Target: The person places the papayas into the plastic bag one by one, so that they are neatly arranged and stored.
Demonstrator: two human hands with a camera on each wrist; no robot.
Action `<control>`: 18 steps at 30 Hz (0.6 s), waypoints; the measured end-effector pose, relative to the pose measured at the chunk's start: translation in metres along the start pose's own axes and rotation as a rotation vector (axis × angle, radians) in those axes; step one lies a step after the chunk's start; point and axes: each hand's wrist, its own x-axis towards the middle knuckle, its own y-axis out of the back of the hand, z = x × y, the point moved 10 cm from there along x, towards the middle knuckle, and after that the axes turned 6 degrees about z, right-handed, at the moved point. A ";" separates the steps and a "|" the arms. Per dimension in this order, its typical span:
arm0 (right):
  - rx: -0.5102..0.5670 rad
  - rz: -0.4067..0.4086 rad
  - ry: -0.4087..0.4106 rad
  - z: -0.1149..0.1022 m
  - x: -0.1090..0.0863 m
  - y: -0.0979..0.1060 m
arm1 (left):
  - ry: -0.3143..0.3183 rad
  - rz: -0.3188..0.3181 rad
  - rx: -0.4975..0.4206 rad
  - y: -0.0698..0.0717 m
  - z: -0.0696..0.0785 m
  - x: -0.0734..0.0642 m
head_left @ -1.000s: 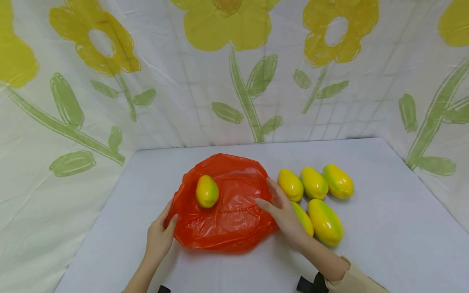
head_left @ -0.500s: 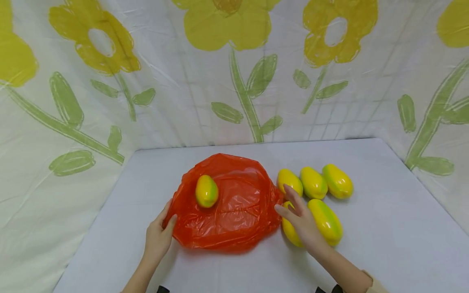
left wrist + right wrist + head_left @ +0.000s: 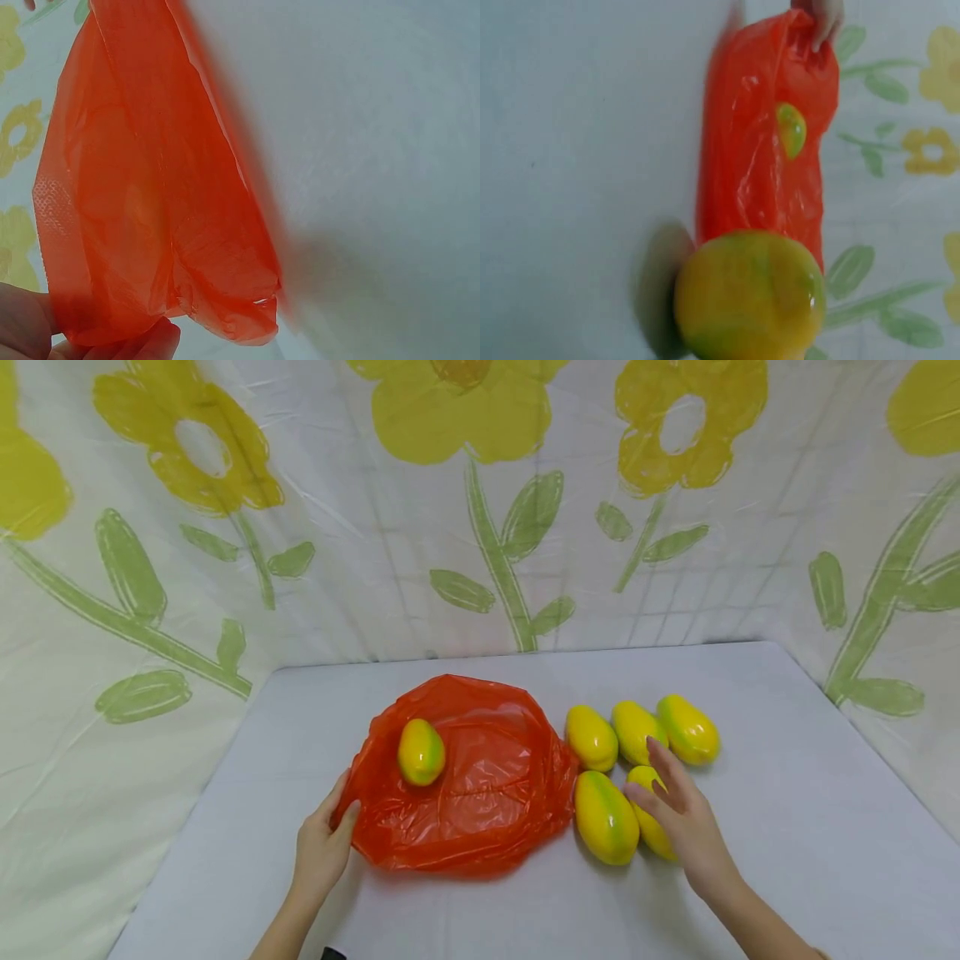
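Diffuse light, soft shadows, small glints on the yellow fruits (image 3: 607, 818), wrist views hazier and blurred.

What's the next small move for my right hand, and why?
I'd probably curl the right hand round the near row's right-hand fruit. The hand is open and partly in front of that fruit, though contact is hard to judge. The left hand holds the red bag, whose mouth is open, with one yellow fruit inside.

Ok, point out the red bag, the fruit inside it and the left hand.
Red bag (image 3: 483, 789), head view, bare inner side.
Fruit inside (image 3: 422, 752), head view, its middle.
Left hand (image 3: 323, 846), head view, middle of hand.
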 end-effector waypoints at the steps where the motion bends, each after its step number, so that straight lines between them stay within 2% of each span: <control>1: -0.007 0.005 -0.002 0.002 0.000 0.005 | 0.000 -0.001 0.001 0.000 0.000 0.000; 9: -0.020 0.050 -0.044 0.024 0.005 0.036 | -0.001 -0.011 -0.005 -0.001 0.000 0.000; 18: -0.053 0.070 -0.110 0.044 0.013 0.045 | 0.003 -0.016 -0.004 -0.003 0.000 0.001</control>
